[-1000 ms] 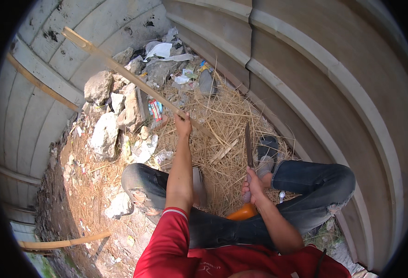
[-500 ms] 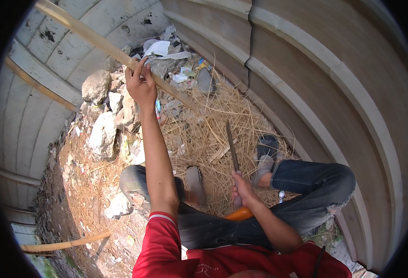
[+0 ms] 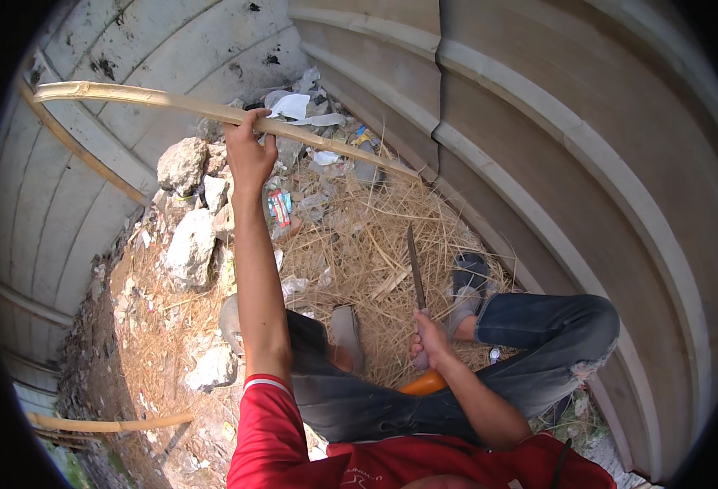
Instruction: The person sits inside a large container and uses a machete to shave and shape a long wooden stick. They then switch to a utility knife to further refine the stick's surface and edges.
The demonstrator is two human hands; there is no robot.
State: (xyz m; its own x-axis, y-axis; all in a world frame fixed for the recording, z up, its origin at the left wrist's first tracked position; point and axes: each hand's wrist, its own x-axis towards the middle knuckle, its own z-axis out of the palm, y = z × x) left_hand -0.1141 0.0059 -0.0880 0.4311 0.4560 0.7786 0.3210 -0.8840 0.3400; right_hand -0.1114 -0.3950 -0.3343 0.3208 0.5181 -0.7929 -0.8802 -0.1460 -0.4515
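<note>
A long, pale split-bamboo strip [image 3: 135,95] stretches from the upper left down to the metal wall on the right. My left hand [image 3: 250,155] is closed round its middle, arm stretched far forward. Low in front of me, my right hand [image 3: 433,341] grips a long knife [image 3: 417,273] by its handle. Its dark, narrow blade points away from me over the straw and stands apart from the strip. Beside my right wrist, against my lap, lies a smooth orange object [image 3: 422,383], partly hidden; its kind cannot be made out.
Dry straw and shavings [image 3: 359,244] cover the ground between my feet. Pale rocks [image 3: 189,248] and litter [image 3: 290,106] lie to the left and ahead. A ribbed metal wall [image 3: 555,163] closes the right side; a panelled wall [image 3: 188,61] stands ahead. Another bamboo strip [image 3: 114,424] sits lower left.
The bamboo strip has turned in my left hand: its left end has come down and its right end has swung up to the metal wall. My right hand and the knife have barely moved.
</note>
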